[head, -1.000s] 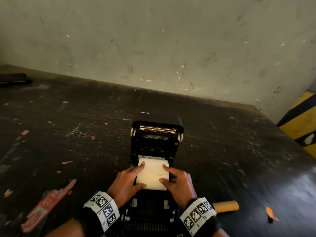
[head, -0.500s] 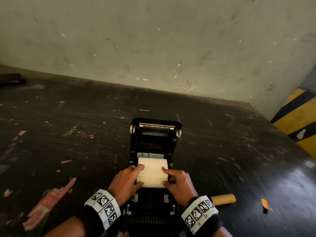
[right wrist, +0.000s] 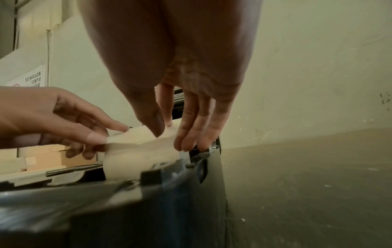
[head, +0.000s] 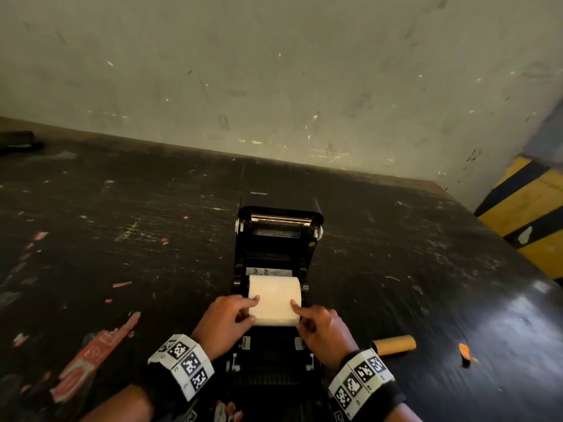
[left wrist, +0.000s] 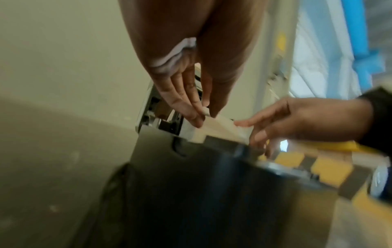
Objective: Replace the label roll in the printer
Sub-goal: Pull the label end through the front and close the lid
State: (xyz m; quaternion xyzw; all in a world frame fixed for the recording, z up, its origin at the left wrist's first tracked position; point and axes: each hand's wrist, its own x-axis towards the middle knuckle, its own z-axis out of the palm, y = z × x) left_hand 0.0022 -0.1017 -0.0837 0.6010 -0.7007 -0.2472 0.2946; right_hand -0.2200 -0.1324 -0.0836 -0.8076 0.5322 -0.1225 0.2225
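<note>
The black label printer point(head: 278, 245) stands open on the dark table, its lid point(head: 280, 208) tipped back. A white label roll point(head: 274, 300) lies across the printer's bay between the side holders. My left hand point(head: 253, 309) pinches the roll's left end, index finger on top and thumb at the front. My right hand point(head: 297, 313) holds the right end the same way. In the left wrist view my left hand point(left wrist: 203, 114) nips the label roll point(left wrist: 220, 127). In the right wrist view my right hand point(right wrist: 169, 134) has its thumb on the label roll point(right wrist: 137, 151) and its fingers point(right wrist: 186, 142) down the end.
An empty brown cardboard core point(head: 394, 345) lies on the table point(head: 122, 239) just right of the printer. An orange scrap point(head: 464, 350) lies further right. Red label scraps point(head: 91, 357) are at the left front. A wall point(head: 274, 86) rises behind, and a yellow-and-black post point(head: 530, 214) stands at the right.
The roll has sunk lower into the bay and now lies square between the holders. Both hands have slid outward toward its ends.
</note>
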